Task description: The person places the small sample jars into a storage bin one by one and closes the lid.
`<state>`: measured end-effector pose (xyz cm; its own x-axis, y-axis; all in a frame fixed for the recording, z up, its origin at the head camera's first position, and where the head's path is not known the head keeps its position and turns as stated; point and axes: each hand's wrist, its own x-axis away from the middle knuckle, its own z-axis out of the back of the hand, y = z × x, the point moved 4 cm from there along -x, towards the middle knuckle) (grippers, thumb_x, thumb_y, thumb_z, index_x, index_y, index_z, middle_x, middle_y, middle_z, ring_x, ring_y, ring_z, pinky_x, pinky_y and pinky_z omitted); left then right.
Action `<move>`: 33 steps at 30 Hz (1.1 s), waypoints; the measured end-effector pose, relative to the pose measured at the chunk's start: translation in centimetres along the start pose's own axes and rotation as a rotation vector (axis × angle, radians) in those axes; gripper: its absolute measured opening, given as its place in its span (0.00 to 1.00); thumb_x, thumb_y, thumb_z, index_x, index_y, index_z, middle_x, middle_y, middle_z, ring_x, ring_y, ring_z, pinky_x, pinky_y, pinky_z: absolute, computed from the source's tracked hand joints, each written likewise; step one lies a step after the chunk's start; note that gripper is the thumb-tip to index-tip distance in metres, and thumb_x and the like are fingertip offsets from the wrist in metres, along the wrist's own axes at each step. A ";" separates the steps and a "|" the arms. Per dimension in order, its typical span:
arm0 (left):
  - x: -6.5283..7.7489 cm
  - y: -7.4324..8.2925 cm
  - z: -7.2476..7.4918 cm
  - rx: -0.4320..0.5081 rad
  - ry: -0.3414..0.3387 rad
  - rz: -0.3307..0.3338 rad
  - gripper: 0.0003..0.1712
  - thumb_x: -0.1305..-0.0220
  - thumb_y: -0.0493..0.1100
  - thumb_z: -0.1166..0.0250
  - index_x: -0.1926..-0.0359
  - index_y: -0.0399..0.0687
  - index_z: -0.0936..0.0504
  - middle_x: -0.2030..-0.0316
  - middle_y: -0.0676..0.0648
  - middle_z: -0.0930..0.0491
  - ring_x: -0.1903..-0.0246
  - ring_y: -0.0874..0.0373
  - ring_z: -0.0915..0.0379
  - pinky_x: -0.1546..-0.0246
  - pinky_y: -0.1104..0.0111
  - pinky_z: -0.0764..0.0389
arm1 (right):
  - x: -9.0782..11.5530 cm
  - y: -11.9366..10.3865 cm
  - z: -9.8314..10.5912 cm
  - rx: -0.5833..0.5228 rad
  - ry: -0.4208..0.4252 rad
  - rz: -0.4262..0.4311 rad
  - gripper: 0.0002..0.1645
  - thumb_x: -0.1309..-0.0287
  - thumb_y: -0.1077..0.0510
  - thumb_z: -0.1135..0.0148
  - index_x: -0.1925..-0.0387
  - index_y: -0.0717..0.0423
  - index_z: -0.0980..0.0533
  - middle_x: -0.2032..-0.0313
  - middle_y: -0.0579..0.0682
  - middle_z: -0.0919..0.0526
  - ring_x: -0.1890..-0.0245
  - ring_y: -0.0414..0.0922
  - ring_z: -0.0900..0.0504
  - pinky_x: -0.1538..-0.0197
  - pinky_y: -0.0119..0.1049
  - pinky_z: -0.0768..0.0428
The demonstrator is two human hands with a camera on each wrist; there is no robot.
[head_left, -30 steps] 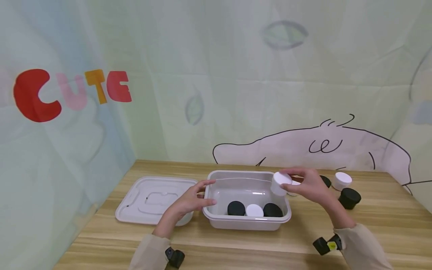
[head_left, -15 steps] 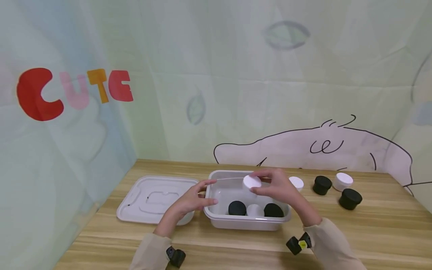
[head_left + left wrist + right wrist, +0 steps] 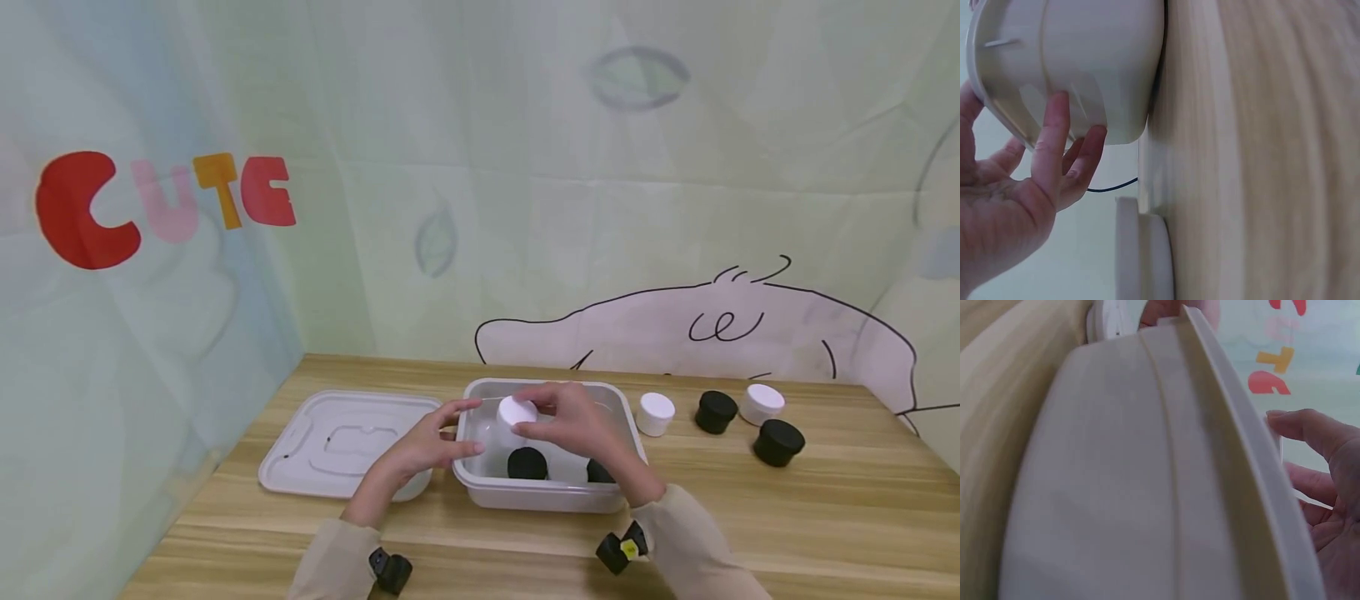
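Note:
A deep whitish plastic box stands mid-table. At its left end my left hand holds the rim, thumb and forefinger tips over the edge; in the left wrist view, other fingertips touch the outer wall. My right hand pinches a small round white jar between thumb and fingers, above the left part of the box. Along the near side inside lie a black jar, a white jar and another black jar, partly hidden by my right hand. The right wrist view mostly shows the box wall.
A flat whitish lid lies left of the box. To the right stand a white jar, a black jar, a second white jar and a second black jar. A printed curtain hangs behind the table.
My right hand has carried the white jar leftward from the box's right end to above its left part, uncovering jars on the table. My left hand has stayed at the rim.

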<state>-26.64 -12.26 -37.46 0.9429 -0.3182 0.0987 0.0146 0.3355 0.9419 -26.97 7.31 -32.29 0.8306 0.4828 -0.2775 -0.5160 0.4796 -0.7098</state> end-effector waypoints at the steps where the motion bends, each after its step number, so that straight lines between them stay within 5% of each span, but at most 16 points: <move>1: 0.0 0.0 0.0 0.000 0.000 0.001 0.37 0.47 0.45 0.32 0.37 0.51 0.36 0.44 0.34 0.34 0.52 0.46 0.32 0.67 0.63 0.24 | -0.1 -0.1 -0.3 -0.002 -0.002 -0.002 0.21 0.54 0.55 0.31 0.56 0.58 0.21 0.59 0.50 0.18 0.60 0.44 0.20 0.55 0.39 0.23; 11: 0.0 -0.1 0.0 0.041 -0.050 -0.022 0.38 0.47 0.45 0.32 0.36 0.49 0.38 0.46 0.34 0.33 0.54 0.49 0.30 0.66 0.63 0.24 | -0.9 -0.5 -3.2 0.085 -0.065 0.096 0.15 0.54 0.59 0.32 0.61 0.60 0.19 0.67 0.47 0.17 0.71 0.38 0.26 0.63 0.33 0.22; 19: 0.1 0.1 0.0 0.028 -0.043 -0.017 0.38 0.47 0.45 0.32 0.36 0.50 0.38 0.45 0.34 0.33 0.53 0.47 0.30 0.66 0.63 0.24 | -1.0 -0.3 -4.6 0.118 -0.121 0.116 0.09 0.55 0.59 0.31 0.70 0.59 0.20 0.80 0.43 0.27 0.80 0.38 0.35 0.77 0.26 0.38; 26: 0.1 0.1 0.0 0.034 -0.044 -0.031 0.38 0.46 0.43 0.33 0.35 0.48 0.39 0.44 0.32 0.36 0.49 0.43 0.31 0.66 0.62 0.23 | -1.0 -0.3 -5.4 0.142 -0.168 0.080 0.19 0.57 0.58 0.30 0.62 0.65 0.20 0.67 0.53 0.16 0.75 0.38 0.27 0.75 0.26 0.32; 33: 0.0 -0.1 0.0 0.047 -0.045 -0.037 0.38 0.47 0.42 0.33 0.36 0.47 0.38 0.44 0.32 0.35 0.49 0.43 0.31 0.66 0.64 0.23 | -0.9 -0.4 -5.8 0.173 -0.205 0.050 0.19 0.58 0.58 0.29 0.63 0.66 0.19 0.68 0.54 0.16 0.76 0.38 0.28 0.75 0.26 0.33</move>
<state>-26.67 -12.31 -37.59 0.9262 -0.3690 0.0772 0.0320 0.2810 0.9592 -26.32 2.45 -35.49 0.7528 0.6385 -0.1600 -0.5976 0.5612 -0.5726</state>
